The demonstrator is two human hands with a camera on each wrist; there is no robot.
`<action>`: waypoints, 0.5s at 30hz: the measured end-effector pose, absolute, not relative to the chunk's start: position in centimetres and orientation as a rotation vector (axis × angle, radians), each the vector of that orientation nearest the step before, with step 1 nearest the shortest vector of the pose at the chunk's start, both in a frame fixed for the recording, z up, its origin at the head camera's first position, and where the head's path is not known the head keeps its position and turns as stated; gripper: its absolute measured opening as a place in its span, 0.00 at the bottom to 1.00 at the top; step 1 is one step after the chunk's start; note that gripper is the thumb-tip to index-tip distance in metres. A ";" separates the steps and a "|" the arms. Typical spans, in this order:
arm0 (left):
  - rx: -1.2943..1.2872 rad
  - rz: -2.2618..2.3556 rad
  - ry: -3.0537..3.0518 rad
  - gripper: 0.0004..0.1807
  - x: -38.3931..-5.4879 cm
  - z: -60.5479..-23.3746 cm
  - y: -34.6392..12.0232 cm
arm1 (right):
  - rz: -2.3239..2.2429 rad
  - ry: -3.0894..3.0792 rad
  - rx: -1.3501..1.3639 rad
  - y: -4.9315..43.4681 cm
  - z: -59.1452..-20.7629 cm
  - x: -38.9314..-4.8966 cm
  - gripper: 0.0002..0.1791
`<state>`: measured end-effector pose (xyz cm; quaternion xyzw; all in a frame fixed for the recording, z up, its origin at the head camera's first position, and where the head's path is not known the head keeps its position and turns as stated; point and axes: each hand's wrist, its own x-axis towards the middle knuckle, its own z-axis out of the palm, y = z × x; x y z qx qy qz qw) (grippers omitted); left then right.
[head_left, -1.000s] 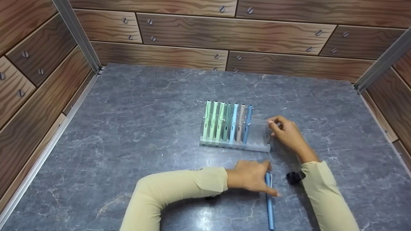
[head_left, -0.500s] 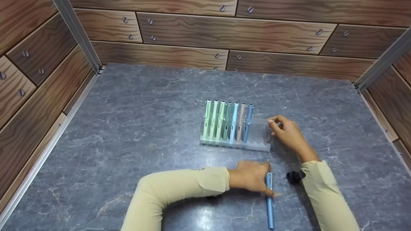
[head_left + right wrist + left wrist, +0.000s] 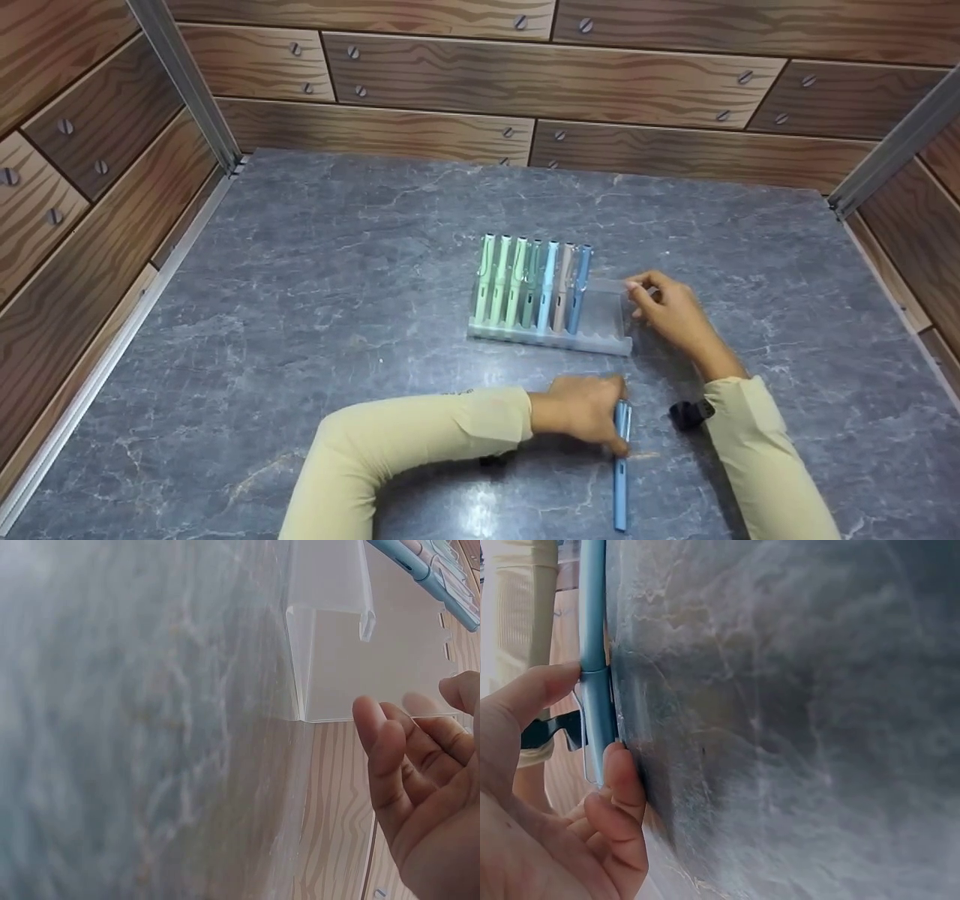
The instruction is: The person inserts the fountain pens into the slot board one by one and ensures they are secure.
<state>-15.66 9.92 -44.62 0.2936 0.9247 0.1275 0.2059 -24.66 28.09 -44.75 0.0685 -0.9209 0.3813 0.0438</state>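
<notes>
A blue pen [image 3: 620, 495] with a wire clip on its cap lies lengthwise near the front of the table. My left hand [image 3: 583, 409] pinches it about the cap; in the left wrist view the thumb presses where cap and barrel [image 3: 592, 615] meet, and fingertips sit by the clip end. Behind it stands a clear plastic pen stand [image 3: 606, 307] with notches along its base. My right hand [image 3: 671, 311] holds the stand's upper right edge between thumb and fingers; in the right wrist view a finger shows through the frosted panel [image 3: 345, 675].
Several pens lean in a row in the stand: light green pens [image 3: 496, 289] at left, then a dark green pen [image 3: 529, 300], a light blue pen [image 3: 546, 292], a grey-brown pen [image 3: 560, 300] and a blue pen [image 3: 579, 292]. Wood-patterned walls [image 3: 480, 75] enclose the marbled tabletop [image 3: 337, 262].
My left thumb has drawn in against the blue pen, and the pen has shifted slightly to the left. My right hand and the stand have stayed put.
</notes>
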 end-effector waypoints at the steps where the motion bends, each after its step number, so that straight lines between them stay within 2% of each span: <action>1: 0.808 0.364 2.571 0.30 -15.7 -44.6 9.9 | 1.168 -2.814 0.210 28.1 -44.8 -24.7 0.19; 9: 0.732 0.470 2.531 0.33 -15.9 -44.3 9.7 | 1.163 -2.798 0.217 28.1 -44.8 -24.8 0.17; 15: 0.706 0.709 2.435 0.35 -16.1 -43.8 9.2 | 1.162 -2.806 0.217 28.2 -44.9 -24.7 0.18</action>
